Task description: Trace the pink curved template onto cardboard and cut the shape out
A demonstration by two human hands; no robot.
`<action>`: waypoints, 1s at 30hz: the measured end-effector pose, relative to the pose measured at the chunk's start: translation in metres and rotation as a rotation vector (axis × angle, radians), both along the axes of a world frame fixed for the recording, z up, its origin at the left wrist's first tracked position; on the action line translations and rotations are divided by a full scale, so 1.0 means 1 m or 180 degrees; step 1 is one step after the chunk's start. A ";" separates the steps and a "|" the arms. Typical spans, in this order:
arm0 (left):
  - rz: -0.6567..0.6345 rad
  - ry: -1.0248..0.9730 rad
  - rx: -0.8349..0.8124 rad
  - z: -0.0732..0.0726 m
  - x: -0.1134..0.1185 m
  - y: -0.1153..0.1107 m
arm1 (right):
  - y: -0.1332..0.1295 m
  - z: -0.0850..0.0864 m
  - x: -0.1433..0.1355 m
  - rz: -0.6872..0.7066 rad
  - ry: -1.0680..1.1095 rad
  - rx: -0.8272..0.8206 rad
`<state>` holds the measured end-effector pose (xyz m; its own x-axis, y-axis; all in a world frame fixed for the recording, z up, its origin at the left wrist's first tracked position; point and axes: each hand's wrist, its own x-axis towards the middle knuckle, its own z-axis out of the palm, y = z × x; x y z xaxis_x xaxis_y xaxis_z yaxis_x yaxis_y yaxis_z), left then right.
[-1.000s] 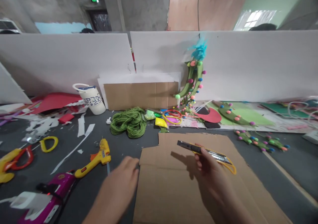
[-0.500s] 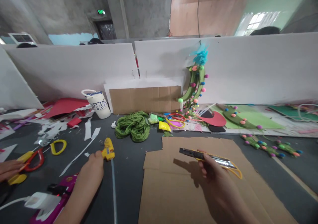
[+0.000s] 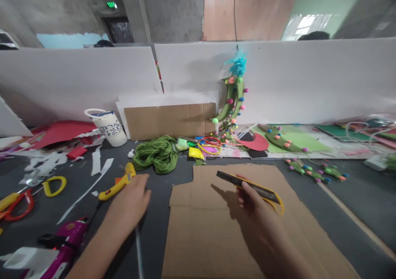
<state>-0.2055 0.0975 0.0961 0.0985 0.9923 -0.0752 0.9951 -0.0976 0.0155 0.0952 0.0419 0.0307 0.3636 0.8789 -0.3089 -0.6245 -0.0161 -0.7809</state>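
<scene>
My left hand [image 3: 131, 198] is over the dark table, its back toward me and its fingers loosely bent with a gap between them. Just behind it lies a yellow glue gun [image 3: 119, 183], its handle pointing left and its front end partly covered by the hand. A clear glue stick [image 3: 138, 250] runs down the table below the hand. In my right hand [image 3: 255, 205] is a utility knife [image 3: 247, 186] with a black and yellow body and a yellow loop. It is tilted above a large brown cardboard sheet [image 3: 213, 225], casting a shadow on it.
Green yarn [image 3: 156, 153] and a white cup [image 3: 108, 128] stand toward the back. Scissors [image 3: 23, 200] and a purple power strip [image 3: 66, 246] with plugs lie left. A pompom-covered green decoration [image 3: 235, 101] leans at the white partition [image 3: 278, 77]. Pompom pieces [image 3: 314, 174] lie right.
My left hand has let go of the glue gun and shifted right; the gun now lies turned with its handle leftward. The view has swung slightly right, and another person's hand left the frame.
</scene>
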 end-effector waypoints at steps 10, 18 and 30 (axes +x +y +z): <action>-0.1428 -0.0636 -0.0492 -0.059 0.049 -0.032 | -0.003 0.022 0.015 0.0273 -0.0368 -0.0179; -0.1233 -0.0714 -0.0570 -0.053 0.022 -0.031 | -0.009 0.011 0.015 0.0801 -0.0573 -0.0209; -0.1382 -0.1007 -0.0847 -0.050 0.036 -0.025 | 0.038 0.044 -0.038 0.1625 -0.1288 0.0403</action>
<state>-0.1697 0.0723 0.0463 0.5489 0.8074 -0.2164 0.8081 -0.4464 0.3843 0.0573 0.0803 0.0750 -0.0426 0.9920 -0.1186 -0.2198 -0.1251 -0.9675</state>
